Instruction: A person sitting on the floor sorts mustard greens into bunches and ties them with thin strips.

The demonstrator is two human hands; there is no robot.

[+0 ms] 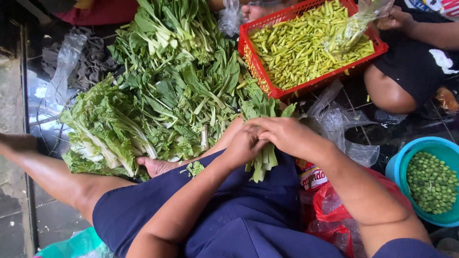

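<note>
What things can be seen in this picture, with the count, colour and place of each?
Bundle of green leafy stalks: one, green, in both hands over the lap.
Pile of leafy greens: one, green, on the floor, centre left.
Red plastic basket: one, top centre, full of yellow-green chillies.
Blue plastic bowl: one, right edge, holding small green round vegetables.
Clear plastic bags: several, by the basket.
Red plastic bag: one, lower right.
Another person's hand: one, top right, holding a clear bag.
Left hand: gripping the stalks.
Right hand: over the stalks.
</note>
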